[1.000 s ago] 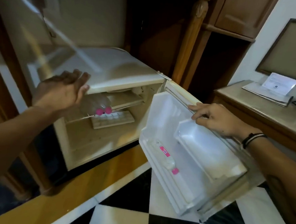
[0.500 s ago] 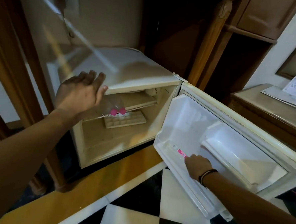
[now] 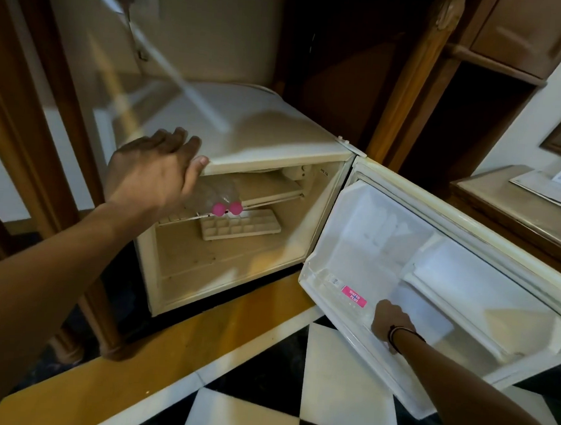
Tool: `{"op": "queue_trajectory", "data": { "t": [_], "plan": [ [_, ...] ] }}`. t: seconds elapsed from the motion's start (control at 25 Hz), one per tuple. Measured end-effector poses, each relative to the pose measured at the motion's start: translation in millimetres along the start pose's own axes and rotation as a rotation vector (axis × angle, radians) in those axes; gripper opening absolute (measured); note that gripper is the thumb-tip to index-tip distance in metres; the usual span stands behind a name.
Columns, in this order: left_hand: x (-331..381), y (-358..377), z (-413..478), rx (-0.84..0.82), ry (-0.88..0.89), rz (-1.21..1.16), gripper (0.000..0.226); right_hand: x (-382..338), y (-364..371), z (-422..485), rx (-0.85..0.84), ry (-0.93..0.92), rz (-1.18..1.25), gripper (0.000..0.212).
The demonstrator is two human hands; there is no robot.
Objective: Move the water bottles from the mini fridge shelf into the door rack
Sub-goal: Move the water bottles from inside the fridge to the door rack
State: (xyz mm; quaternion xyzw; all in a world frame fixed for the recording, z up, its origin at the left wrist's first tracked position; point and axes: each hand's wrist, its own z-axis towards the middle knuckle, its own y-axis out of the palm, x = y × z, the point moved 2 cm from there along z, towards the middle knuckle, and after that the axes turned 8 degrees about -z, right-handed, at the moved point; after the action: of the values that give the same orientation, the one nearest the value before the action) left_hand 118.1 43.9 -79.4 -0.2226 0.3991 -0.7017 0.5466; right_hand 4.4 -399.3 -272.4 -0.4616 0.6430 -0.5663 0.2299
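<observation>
Low and right of centre, our right hand (image 3: 392, 321) reaches down into the door rack (image 3: 330, 292), fingers closed on a water bottle (image 3: 350, 292) lying there with its pink label up. Left of centre, our left hand (image 3: 153, 175) is spread flat, thumb at the mini fridge (image 3: 245, 124) top edge. Behind it two pink-capped bottles (image 3: 221, 199) lie on the shelf (image 3: 274, 192) above an ice tray (image 3: 240, 224).

R hand (image 3: 392, 321) went from door top edge down into door rack (image 3: 339, 301), onto the bottle (image 3: 349, 293) lying there.
</observation>
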Motion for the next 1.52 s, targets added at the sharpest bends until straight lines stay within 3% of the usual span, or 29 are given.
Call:
{"op": "queue_trajectory", "data": {
  "t": [0.24, 0.44, 0.92, 1.2, 1.52],
  "plan": [
    [5, 7, 2, -0.007, 0.022, -0.017, 0.053, -45, -74, -9, 0.441, -0.147, -0.445, 0.035],
    [1, 7, 3, 0.041, 0.065, -0.031, 0.051, -77, -131, 3, 0.541, -0.298, -0.376, 0.029],
    [-1, 11, 3, 0.078, 0.056, 0.003, 0.061, -80, -134, 13, 0.563, -0.387, -0.326, 0.050],
    [1, 9, 2, 0.074, 0.054, -0.023, 0.058, -76, -139, 19, 0.502, -0.359, -0.277, 0.029],
    [-1, 8, 3, 0.034, 0.061, -0.017, 0.062, -75, -146, 15, 0.398, -0.322, -0.167, 0.037]
  ]
}}
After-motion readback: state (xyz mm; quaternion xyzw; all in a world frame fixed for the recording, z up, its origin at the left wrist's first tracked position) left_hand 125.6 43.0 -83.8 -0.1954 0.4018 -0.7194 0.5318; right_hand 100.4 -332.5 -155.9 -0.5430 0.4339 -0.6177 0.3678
